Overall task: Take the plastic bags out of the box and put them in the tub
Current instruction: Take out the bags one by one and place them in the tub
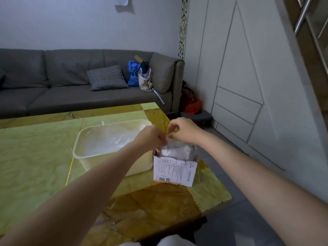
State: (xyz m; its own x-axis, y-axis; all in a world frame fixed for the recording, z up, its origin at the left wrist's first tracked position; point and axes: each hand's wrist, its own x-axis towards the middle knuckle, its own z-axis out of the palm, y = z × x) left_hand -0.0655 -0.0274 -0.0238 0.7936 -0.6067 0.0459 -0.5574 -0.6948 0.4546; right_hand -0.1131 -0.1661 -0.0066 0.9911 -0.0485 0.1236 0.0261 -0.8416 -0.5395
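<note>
Where it leaves the box (174,170), the plastic bag (174,148) looks clear, crinkled.

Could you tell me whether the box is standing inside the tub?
No, the box stands on the table just right of the tub, outside its wall.

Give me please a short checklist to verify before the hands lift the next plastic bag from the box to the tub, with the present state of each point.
1. Left hand pinches the plastic bag at its top edge: ok.
2. Right hand pinches the same bag: ok.
3. Only one bag is pinched, not several: cannot tell, the plastic is clear and bunched.
4. Box stands upright on the table with its top open: ok.
5. Tub stands open right beside the box, on its left: ok.
6. Tub has room for more bags: ok, some clear plastic lies inside, well below the rim.
</note>
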